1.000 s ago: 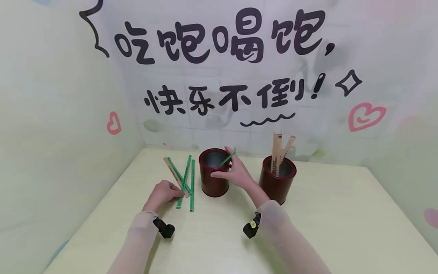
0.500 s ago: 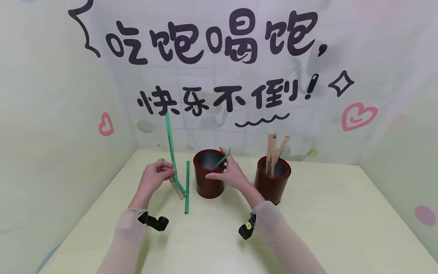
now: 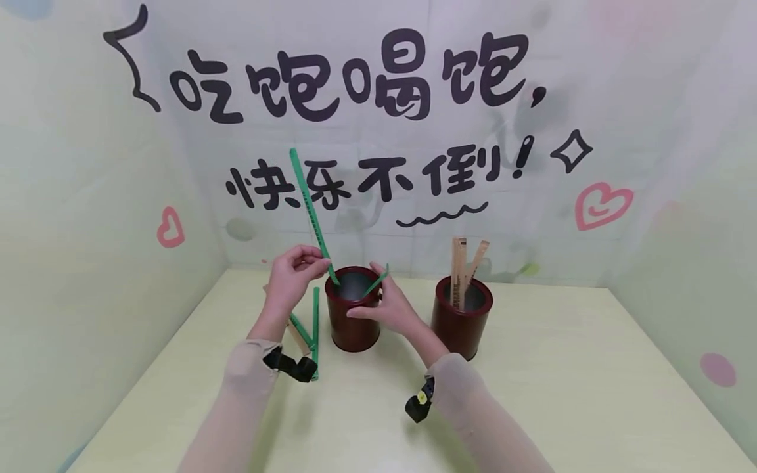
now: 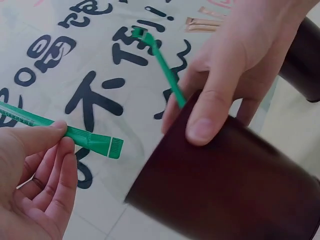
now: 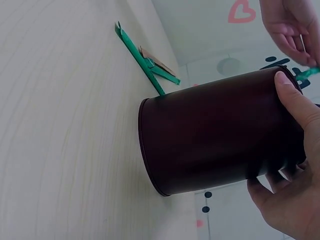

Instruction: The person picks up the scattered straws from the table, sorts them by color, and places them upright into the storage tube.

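My left hand (image 3: 292, 276) pinches a long green paper-wrapped stick (image 3: 311, 213) between thumb and fingers near its lower end. The stick slants upward, its crimped lower end right at the mouth of a dark red cylindrical holder (image 3: 353, 328). Around the holder's right side, my right hand (image 3: 395, 303) grips near the rim, with the thumb (image 4: 205, 120) in front and the fingers (image 5: 272, 182) behind. Another green wrapped stick (image 3: 376, 280) stands in this holder, leaning right past the rim.
To the left of the holder, green wrapped sticks (image 3: 316, 322) and a brown wrapped stick (image 3: 298, 338) lie on the table (image 3: 378, 420). A second dark red holder (image 3: 461, 332) at the right contains several brown wrapped sticks (image 3: 458, 263). Printed walls (image 3: 331, 256) enclose the table.
My left hand has picked a green wrapped stick off the table, raised it and brought it right, over the near holder's rim. My right hand keeps its grip on that holder.
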The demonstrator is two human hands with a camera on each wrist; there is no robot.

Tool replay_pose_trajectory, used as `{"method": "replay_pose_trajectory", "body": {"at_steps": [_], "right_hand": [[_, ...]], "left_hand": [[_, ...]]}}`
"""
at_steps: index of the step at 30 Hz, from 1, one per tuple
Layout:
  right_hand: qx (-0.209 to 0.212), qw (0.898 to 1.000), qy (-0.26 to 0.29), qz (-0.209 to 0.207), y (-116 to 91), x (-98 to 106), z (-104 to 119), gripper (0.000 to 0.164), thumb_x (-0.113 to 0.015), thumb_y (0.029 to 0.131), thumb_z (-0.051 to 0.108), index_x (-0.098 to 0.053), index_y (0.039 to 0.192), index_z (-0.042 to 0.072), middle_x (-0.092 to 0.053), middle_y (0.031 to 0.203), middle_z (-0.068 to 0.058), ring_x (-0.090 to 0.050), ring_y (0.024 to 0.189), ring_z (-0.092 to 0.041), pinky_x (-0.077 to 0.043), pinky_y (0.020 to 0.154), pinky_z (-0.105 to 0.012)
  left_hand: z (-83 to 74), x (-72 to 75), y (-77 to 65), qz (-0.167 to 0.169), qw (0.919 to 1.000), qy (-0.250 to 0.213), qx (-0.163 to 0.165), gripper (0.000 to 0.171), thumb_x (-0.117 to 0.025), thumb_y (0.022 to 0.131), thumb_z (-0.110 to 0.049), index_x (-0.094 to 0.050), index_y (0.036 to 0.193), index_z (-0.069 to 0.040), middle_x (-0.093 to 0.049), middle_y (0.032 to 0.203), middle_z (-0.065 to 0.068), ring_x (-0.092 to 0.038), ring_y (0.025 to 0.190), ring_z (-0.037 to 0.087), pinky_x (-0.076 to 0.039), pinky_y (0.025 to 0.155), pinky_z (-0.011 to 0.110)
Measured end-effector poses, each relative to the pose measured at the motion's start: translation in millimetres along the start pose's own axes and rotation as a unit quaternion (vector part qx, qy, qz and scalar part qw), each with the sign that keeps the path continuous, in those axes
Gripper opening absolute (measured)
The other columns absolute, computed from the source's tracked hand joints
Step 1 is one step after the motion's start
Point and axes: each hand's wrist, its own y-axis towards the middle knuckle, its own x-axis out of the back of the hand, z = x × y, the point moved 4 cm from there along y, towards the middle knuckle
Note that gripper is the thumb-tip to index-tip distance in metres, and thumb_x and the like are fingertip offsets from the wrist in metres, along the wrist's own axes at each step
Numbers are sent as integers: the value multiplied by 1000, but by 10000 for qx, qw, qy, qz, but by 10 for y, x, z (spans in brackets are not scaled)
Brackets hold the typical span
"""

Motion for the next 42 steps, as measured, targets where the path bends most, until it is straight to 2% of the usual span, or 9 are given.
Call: {"method": "replay_pose_trajectory", "body": {"at_steps": [5,11,19,23,29,34,38,42], "right_hand": [[45,9999,14,107,-2,-93,-10,100,-84,81,21,-20,157,7,-44,151,-15,-53,124,-29,-51,105,-45],[-46,9999,64,146,-11,-157,-26,102,-84,81,20,-18,158,8,-42,153,-14,-53,128,-29,-50,106,-44],[-42,9998,-47,176,7,-149,-4,101,-84,81,21,-19,158,10,-40,156,-13,-52,130,-29,-50,107,-46],[-35,9999,-47,135,18,-119,22,101,-84,81,20,-18,158,10,-40,156,-14,-52,130,-31,-50,107,-47],[-83,9999,-80,127,21,-100,-11,104,-84,80,20,-17,159,11,-40,156,-13,-52,132,-30,-49,107,-46],[-54,9999,-116,77,24,-72,-19,103,-84,80,20,-18,159,11,-43,153,-14,-53,129,-30,-50,106,-46],[-80,9999,-108,36,26,-40,-18,102,-84,81,20,-18,159,11,-43,153,-14,-53,128,-30,-51,105,-46],[-122,9999,-72,-24,37,-17,-42,102,-84,81,19,-18,159,12,-43,154,-13,-52,129,-30,-50,106,-47]], "left_hand": [[137,-86,-20,74,9996,13,260,31,-70,93,-15,-60,116,3,-63,87,-6,-65,76,-1,-58,77,15],[236,-36,-69,-43,9995,29,303,32,-69,94,-16,-59,117,4,-62,86,-6,-64,75,0,-57,75,14],[280,161,-121,-225,9991,-12,366,34,-66,96,-17,-58,119,6,-63,82,-15,-65,77,1,-57,75,14],[350,294,-151,-251,9982,46,540,37,-65,97,-22,-57,121,5,-65,85,-17,-66,80,1,-57,77,14],[548,456,-226,-234,9944,-145,1023,37,-64,98,-22,-55,122,5,-65,82,-20,-65,77,-3,-56,76,12],[773,503,-261,-228,9878,-313,1507,35,-63,99,-22,-55,122,2,-65,82,-18,-65,80,-4,-55,78,12],[971,483,-296,-78,9800,-116,1987,42,-61,100,-25,-52,128,5,-69,97,-6,-63,83,-4,-56,82,15],[1138,450,-344,121,9678,459,2471,53,-58,101,-31,-52,130,12,-70,104,10,-65,77,-1,-58,78,18]]}}
